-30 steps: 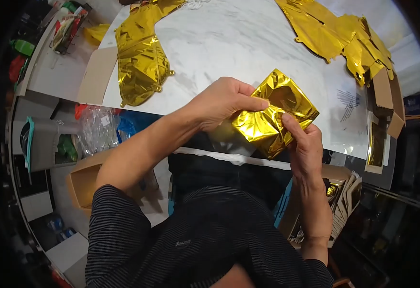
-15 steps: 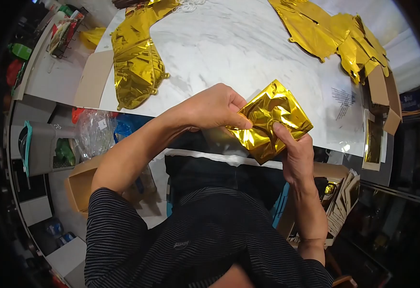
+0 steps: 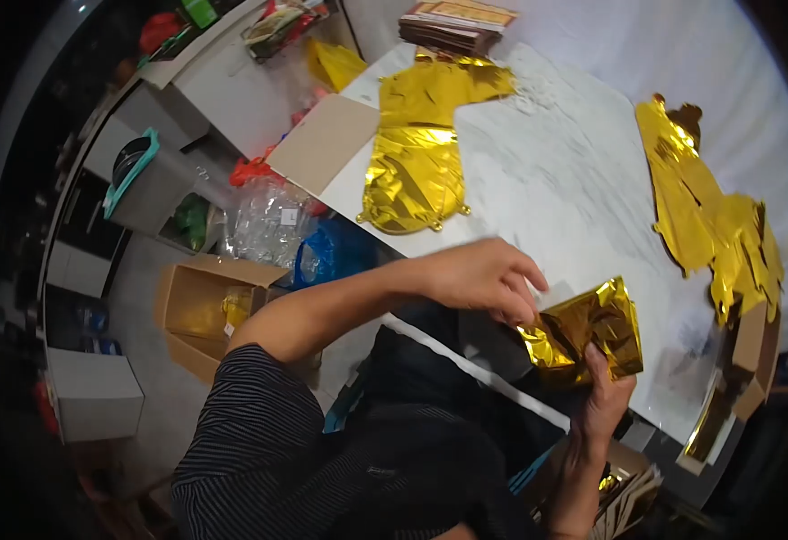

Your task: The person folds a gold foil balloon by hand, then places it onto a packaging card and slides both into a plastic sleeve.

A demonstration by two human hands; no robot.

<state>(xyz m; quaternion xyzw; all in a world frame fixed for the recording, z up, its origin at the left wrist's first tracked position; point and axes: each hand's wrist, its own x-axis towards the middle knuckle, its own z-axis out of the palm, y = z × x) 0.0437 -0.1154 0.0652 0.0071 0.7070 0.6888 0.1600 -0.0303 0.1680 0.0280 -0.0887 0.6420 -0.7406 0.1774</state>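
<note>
A folded gold foil balloon (image 3: pixel 592 333) is above the near edge of the white marbled table, its surface creased and shiny. My right hand (image 3: pixel 603 396) grips its lower right side, thumb lying on top of the foil. At the foil's left edge is my left hand (image 3: pixel 489 281), its fingers bent but apart; whether a fingertip still touches the foil is hard to see. A flat gold foil balloon (image 3: pixel 412 175) with small tabs lies on the table's left part, and more flat gold foil balloons (image 3: pixel 696 211) are along the right side.
A stack of printed cards (image 3: pixel 457 25) stands at the table's back, near tangled white string (image 3: pixel 538 90). A cardboard flap (image 3: pixel 326 144) borders the left edge. Below are an open cardboard box (image 3: pixel 200 310) and clear plastic bags (image 3: pixel 263 220). Another narrow box (image 3: pixel 750 360) sits at right.
My left hand has loosened its pinch on the foil, its fingers spreading. My right hand keeps hold of it. The view has swung left, so everything appears shifted and turned.
</note>
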